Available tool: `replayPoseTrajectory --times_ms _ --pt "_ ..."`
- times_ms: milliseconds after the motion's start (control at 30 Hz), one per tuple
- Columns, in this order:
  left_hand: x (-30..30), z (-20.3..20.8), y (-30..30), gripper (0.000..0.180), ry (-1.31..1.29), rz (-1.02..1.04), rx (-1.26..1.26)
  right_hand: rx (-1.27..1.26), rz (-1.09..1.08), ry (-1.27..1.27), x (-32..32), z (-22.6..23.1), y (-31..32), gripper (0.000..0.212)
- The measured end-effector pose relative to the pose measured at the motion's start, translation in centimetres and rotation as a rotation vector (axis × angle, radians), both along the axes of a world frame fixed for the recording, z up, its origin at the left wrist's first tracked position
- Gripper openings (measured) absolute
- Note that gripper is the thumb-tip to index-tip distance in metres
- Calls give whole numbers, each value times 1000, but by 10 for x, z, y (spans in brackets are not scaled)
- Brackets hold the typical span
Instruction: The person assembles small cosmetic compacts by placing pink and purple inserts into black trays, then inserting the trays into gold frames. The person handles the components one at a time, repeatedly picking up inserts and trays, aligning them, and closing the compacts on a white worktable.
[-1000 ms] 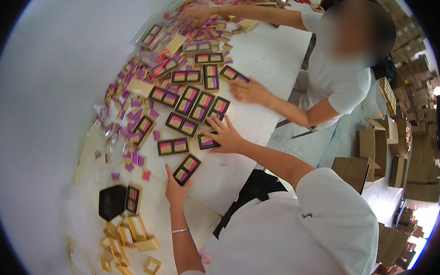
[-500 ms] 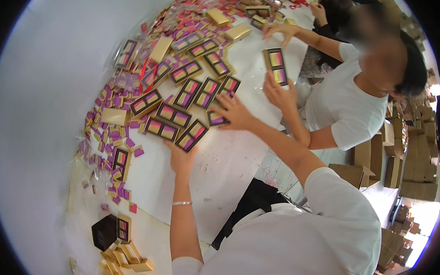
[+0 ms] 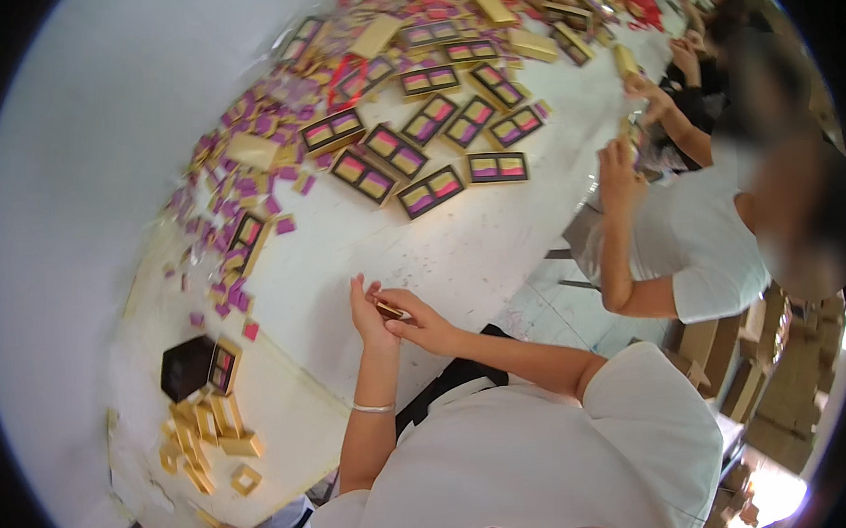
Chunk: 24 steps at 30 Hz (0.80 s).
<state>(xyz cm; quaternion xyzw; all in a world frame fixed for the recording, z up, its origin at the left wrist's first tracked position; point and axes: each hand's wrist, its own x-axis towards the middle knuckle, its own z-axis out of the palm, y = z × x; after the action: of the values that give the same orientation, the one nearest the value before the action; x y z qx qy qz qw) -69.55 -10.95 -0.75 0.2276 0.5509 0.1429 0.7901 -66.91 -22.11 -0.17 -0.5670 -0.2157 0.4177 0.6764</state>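
My left hand point(image 3: 372, 315) and my right hand point(image 3: 428, 326) meet over the near part of the white table. Between them is a small gold-edged, dark brown flat piece point(image 3: 391, 311), mostly covered by my fingers. My right fingers close on it, while my left hand cups its other side with some fingers pointing up. Farther off lie several black-framed gold boxes point(image 3: 430, 191), each with two windows over pink, yellow and purple pieces. The nearest of these are apart from my hands.
Loose purple and gold squares point(image 3: 236, 192) heap along the wall side. At lower left are a black hexagonal box point(image 3: 188, 367), an upright gold box point(image 3: 223, 365) and hollow gold frames point(image 3: 227, 416). A co-worker point(image 3: 681, 224) works at right, near stacked cartons point(image 3: 729, 364).
Both hands have left the windowed boxes and come back toward me, now together around a small piece. The view has shifted. The co-worker's windowed box is no longer plainly seen.
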Motion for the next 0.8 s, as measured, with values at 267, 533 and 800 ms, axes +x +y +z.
replayPoseTrajectory --times_ms 267,533,800 --pt "-36 39 1 49 -15 -189 301 -173 99 323 30 -21 27 32" --pt "-83 -11 105 62 489 -545 1387 13 -441 -265 244 54 137 50" --pt "-89 -64 231 80 1030 -936 1606 -537 269 -1602 125 -52 126 61"
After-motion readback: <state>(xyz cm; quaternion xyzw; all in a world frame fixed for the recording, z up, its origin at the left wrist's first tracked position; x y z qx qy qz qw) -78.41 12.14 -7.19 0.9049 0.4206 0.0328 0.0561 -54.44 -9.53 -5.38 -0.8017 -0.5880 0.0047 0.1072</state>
